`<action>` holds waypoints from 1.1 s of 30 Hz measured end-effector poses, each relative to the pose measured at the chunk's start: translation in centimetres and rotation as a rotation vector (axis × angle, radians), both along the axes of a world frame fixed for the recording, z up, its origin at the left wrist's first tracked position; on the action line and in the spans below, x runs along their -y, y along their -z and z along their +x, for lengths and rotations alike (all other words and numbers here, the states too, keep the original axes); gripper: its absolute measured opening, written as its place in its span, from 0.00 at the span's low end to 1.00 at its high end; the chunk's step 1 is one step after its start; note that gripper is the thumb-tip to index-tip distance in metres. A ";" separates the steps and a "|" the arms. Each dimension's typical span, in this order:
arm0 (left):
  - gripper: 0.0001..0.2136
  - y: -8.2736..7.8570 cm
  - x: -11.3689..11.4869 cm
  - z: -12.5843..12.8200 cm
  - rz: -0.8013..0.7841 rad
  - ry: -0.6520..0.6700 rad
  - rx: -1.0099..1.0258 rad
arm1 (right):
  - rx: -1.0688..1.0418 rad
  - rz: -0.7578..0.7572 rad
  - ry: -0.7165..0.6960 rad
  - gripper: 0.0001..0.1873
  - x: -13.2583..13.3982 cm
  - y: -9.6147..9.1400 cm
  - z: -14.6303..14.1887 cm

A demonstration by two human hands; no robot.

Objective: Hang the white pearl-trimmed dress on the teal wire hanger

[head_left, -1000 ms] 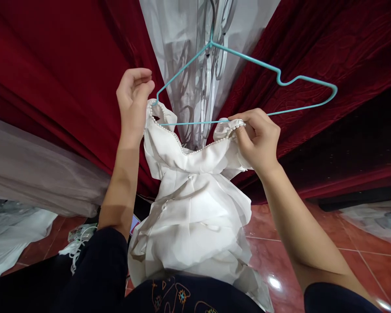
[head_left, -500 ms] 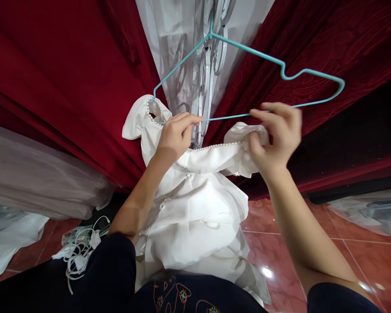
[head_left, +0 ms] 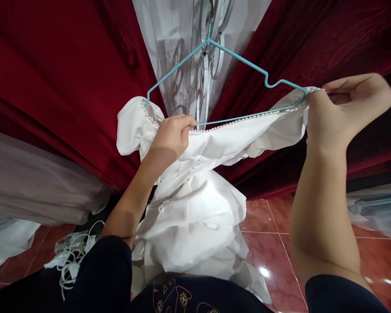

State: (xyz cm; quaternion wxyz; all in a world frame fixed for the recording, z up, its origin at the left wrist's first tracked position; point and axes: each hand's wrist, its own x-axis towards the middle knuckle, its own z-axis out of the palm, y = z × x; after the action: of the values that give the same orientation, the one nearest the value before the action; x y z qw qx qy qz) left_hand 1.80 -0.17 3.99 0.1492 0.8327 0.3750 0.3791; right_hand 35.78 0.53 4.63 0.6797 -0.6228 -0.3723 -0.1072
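Head view: white dress (head_left: 195, 204) hangs mid-frame on teal hanger (head_left: 215, 82), neckline running left to right. My left hand (head_left: 171, 137), fingers pinched on the pearl neckline at centre. My right hand (head_left: 342, 108), upper right, fingers gripping the shoulder at the hanger's right end.

I can read no text, label, brand, number or sign anywhere here; the only markings I make out are small coloured figures printed on the dark garment (head_left: 182, 300) at the bottom edge of my view, and they are shapes rather than letters, too small to tell further
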 end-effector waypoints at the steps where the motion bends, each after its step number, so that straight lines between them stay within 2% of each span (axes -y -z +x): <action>1: 0.17 -0.3 0.1 -0.2 -0.003 -0.007 -0.013 | -0.005 -0.008 0.005 0.21 0.1 -0.2 -0.2; 5: 0.16 -1.1 0.4 -0.9 -0.004 -0.039 -0.064 | 0.145 0.016 -0.047 0.18 1.1 -1.9 -2.1; 9: 0.17 -0.9 0.2 -0.9 -0.015 -0.040 -0.069 | 0.255 0.066 -0.220 0.14 0.7 -4.5 -5.0; 13: 0.17 -0.3 -0.1 -1.0 0.048 -0.029 -0.046 | 0.148 -0.146 -0.580 0.12 1.0 -6.1 -6.7; 14: 0.17 -0.2 -0.1 -1.0 0.062 -0.029 -0.035 | 0.129 -0.137 -0.658 0.12 1.5 -6.0 -7.0; 16: 0.17 -0.1 -0.2 -1.2 0.075 -0.027 -0.016 | 0.199 -0.017 -0.699 0.16 2.8 -5.2 -7.5; 18: 0.17 0.0 -0.3 -1.3 0.070 -0.019 -0.003 | 0.393 0.074 -0.673 0.15 4.0 -3.3 -8.3; 20: 0.17 0.2 -0.4 -1.3 0.076 -0.015 -0.008 | 0.638 0.020 -0.748 0.13 4.4 -0.7 -9.3; 21: 0.17 0.4 -0.4 -1.2 0.087 -0.016 -0.014 | 0.735 -0.026 -0.816 0.14 4.3 0.8 -9.8; 22: 0.17 0.6 -0.3 -1.1 0.106 -0.011 -0.020 | 0.780 -0.068 -0.826 0.15 4.0 2.2 -10.3; 25: 0.16 1.4 0.2 -0.8 0.220 0.000 0.015 | 0.745 -0.016 -0.663 0.15 2.7 5.5 -11.5; 27: 0.14 1.8 0.7 -1.1 0.373 -0.115 0.104 | 0.693 0.071 -0.586 0.14 2.0 6.7 -11.9; 30: 0.12 1.8 0.6 -2.7 0.605 -0.464 0.217 | 0.653 0.106 -0.549 0.14 1.4 7.3 -12.3; 31: 0.13 1.7 0.1 -3.5 0.641 -0.543 0.220 | 0.642 0.095 -0.540 0.14 1.3 7.4 -12.4; 33: 0.15 1.5 -1.4 -5.1 0.625 -0.584 0.196 | 0.610 0.061 -0.532 0.13 1.2 7.4 -12.6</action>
State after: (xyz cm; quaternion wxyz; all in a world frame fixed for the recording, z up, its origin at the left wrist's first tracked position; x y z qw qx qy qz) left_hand -3.29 1.23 2.54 -0.1885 0.6570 0.4463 0.5777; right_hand 23.14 -0.68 -2.81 0.5604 -0.4240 -0.7016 -0.1184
